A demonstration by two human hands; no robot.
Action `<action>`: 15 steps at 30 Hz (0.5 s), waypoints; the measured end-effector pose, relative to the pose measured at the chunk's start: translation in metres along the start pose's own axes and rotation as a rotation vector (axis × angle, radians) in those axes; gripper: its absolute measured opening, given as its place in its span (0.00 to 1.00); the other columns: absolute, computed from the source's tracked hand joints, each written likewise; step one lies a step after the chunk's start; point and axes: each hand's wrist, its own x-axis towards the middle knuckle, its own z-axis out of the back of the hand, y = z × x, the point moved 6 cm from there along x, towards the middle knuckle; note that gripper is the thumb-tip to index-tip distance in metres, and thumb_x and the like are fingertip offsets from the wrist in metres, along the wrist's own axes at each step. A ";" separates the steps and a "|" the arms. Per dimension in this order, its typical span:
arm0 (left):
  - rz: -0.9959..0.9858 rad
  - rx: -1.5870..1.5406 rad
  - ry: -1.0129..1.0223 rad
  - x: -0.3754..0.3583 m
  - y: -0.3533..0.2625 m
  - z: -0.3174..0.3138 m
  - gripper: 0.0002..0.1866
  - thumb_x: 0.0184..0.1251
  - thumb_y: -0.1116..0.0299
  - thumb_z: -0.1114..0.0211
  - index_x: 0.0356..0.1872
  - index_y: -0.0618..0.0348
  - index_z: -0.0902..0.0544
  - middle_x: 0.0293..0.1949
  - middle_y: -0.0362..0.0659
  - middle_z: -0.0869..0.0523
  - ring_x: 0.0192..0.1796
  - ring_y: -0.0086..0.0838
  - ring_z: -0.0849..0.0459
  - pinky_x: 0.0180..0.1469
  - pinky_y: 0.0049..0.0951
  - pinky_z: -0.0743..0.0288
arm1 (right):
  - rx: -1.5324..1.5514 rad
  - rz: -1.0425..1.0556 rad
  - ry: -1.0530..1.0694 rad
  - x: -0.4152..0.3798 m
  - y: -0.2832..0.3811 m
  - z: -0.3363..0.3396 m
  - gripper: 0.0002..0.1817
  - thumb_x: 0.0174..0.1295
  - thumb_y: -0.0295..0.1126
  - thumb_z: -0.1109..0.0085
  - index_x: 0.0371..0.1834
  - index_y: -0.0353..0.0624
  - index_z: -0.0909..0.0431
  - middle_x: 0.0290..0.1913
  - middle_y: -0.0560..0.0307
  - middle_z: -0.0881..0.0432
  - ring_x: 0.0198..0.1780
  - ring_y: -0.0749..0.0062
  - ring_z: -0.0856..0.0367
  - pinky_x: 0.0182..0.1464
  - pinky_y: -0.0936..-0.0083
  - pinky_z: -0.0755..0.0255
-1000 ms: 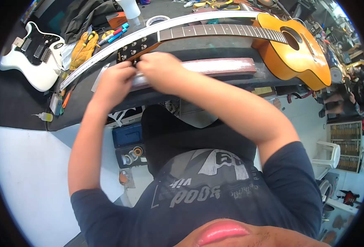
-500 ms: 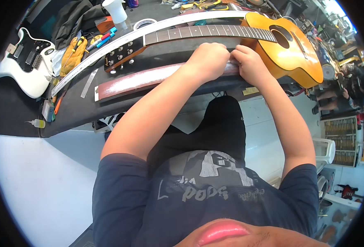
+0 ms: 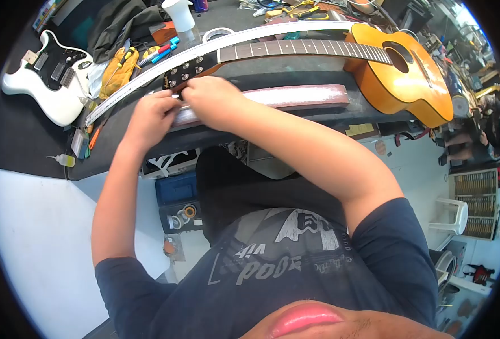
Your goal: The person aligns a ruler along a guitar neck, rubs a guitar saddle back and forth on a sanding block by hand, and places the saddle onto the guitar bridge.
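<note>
A long narrow bar with a reddish-brown, white-dusted face point(image 3: 295, 96), resembling a sanding beam, lies along the front of the dark bench. Over its left end, my left hand point(image 3: 153, 117) is closed, fingertips bent in towards the bar. My right hand point(image 3: 215, 103) is also closed beside it, its fingers close to the guitar's headstock point(image 3: 189, 71). Whatever either hand pinches is hidden or too small to name. Behind the bar lies an acoustic guitar point(image 3: 374, 73), its fretted neck point(image 3: 295, 47) pointing left and without visible strings.
A long pale straightedge point(image 3: 131, 90) runs behind the guitar neck. To the left are a white electric guitar body point(image 3: 46, 96), a yellow glove point(image 3: 117, 76) and a small dropper bottle point(image 3: 64, 160). A white cup point(image 3: 178, 16) stands at the back. Another person point(image 3: 476, 133) is at far right.
Both hands have moved left along the bar, from its right end to its left end. The bar's right end now shows. The view has shifted slightly.
</note>
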 end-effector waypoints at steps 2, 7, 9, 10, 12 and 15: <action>-0.121 -0.026 -0.054 0.033 -0.027 -0.033 0.05 0.66 0.80 0.29 0.41 0.64 0.09 0.37 0.52 0.13 0.43 0.53 0.10 0.47 0.49 0.17 | -0.020 -0.031 -0.042 -0.040 -0.030 0.034 0.07 0.59 0.21 0.33 0.40 0.40 0.17 0.46 0.46 0.14 0.55 0.44 0.11 0.58 0.51 0.15; -0.295 -0.041 -0.094 0.148 -0.140 -0.134 0.06 0.66 0.75 0.36 0.35 0.62 0.11 0.40 0.53 0.11 0.47 0.54 0.09 0.51 0.51 0.14 | -0.133 -0.256 -0.036 -0.169 -0.132 0.130 0.08 0.58 0.21 0.34 0.41 0.41 0.17 0.44 0.48 0.16 0.52 0.43 0.13 0.53 0.51 0.15; -0.350 -0.056 -0.134 0.178 -0.177 -0.158 0.07 0.65 0.75 0.37 0.34 0.61 0.10 0.42 0.51 0.10 0.49 0.54 0.09 0.53 0.51 0.13 | -0.144 -0.286 -0.052 -0.200 -0.151 0.156 0.09 0.57 0.18 0.35 0.40 0.41 0.17 0.43 0.48 0.17 0.51 0.43 0.13 0.52 0.51 0.16; -0.329 -0.044 -0.118 0.179 -0.176 -0.160 0.07 0.65 0.75 0.37 0.34 0.62 0.10 0.42 0.51 0.10 0.49 0.54 0.09 0.54 0.51 0.13 | -0.151 -0.285 -0.043 -0.203 -0.155 0.157 0.10 0.56 0.18 0.35 0.40 0.41 0.17 0.42 0.48 0.17 0.51 0.43 0.14 0.52 0.51 0.16; -0.276 -0.014 -0.078 0.173 -0.169 -0.158 0.07 0.65 0.75 0.36 0.34 0.62 0.10 0.41 0.51 0.10 0.49 0.54 0.08 0.54 0.51 0.13 | -0.138 -0.252 -0.050 -0.198 -0.152 0.150 0.11 0.55 0.18 0.34 0.40 0.41 0.17 0.42 0.49 0.17 0.50 0.42 0.14 0.52 0.51 0.17; -0.207 0.038 -0.064 0.115 -0.116 -0.107 0.06 0.65 0.76 0.35 0.36 0.62 0.10 0.40 0.53 0.11 0.48 0.55 0.09 0.52 0.52 0.15 | -0.070 -0.102 -0.057 -0.137 -0.106 0.104 0.10 0.55 0.20 0.33 0.40 0.41 0.18 0.43 0.47 0.17 0.53 0.42 0.14 0.54 0.50 0.17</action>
